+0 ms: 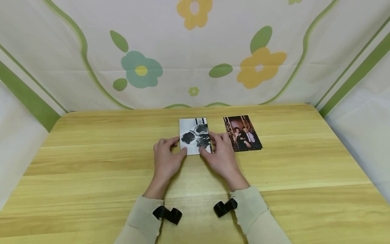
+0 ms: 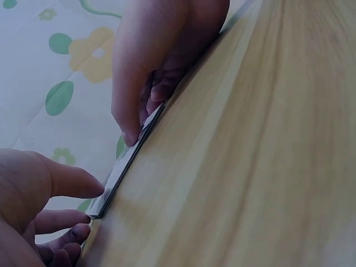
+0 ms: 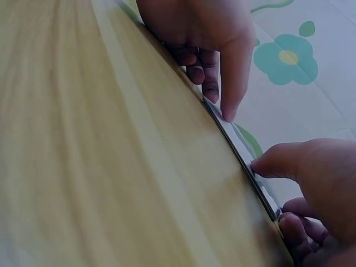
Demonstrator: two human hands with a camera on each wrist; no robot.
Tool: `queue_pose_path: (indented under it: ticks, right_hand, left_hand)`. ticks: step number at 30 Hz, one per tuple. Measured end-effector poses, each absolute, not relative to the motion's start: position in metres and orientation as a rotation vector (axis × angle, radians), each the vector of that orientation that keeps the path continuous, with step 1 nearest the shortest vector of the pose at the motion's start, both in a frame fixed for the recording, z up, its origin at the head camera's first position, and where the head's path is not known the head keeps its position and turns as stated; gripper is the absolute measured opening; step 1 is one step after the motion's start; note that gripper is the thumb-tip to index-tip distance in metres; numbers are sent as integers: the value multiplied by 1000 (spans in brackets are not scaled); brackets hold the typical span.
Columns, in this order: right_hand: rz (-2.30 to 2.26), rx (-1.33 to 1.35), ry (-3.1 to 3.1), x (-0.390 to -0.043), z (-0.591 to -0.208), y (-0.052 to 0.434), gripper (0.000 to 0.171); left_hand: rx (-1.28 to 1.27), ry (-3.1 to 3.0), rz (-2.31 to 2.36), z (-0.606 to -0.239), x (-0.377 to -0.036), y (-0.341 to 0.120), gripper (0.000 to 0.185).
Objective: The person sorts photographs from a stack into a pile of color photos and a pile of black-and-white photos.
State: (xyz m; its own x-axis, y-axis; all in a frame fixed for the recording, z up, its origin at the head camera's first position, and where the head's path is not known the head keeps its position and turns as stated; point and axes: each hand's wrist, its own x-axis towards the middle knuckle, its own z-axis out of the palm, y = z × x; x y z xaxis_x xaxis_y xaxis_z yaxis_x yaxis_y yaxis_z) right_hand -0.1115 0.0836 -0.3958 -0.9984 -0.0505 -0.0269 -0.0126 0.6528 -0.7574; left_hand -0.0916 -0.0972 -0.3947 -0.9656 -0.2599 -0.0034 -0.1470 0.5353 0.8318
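A black-and-white photo lies on the wooden table, just beyond both hands. My left hand pinches its lower left corner, thumb on top and fingers curled at the side edge. My right hand pinches the lower right corner the same way. In the left wrist view the photo shows edge-on as a thin dark strip, with the left hand below it and the right hand above. The right wrist view shows the photo's edge between the right hand and the left hand.
A colour photo of two people lies flat just right of the right hand. A cloth with a flower pattern hangs behind the table and along both sides. Black wrist straps sit on both beige sleeves.
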Motion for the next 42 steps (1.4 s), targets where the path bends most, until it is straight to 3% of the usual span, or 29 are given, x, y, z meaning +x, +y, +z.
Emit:
queue_pose_path:
  ticks: [15,34,42]
  right_hand:
    - [-1505,-3,2703,-112,-394,81,77]
    - [-1779,-127,2636,-109,-380,81,67]
    - [-1788,-189,2563,-105,-379,65,69]
  left_hand:
    - [392,-2419,-1699,-390,-95,-103,36]
    - [454,-2288,-2013,-365,-91,-115,44]
    - [596,-2230,-2014,-362,-91,-128,44]
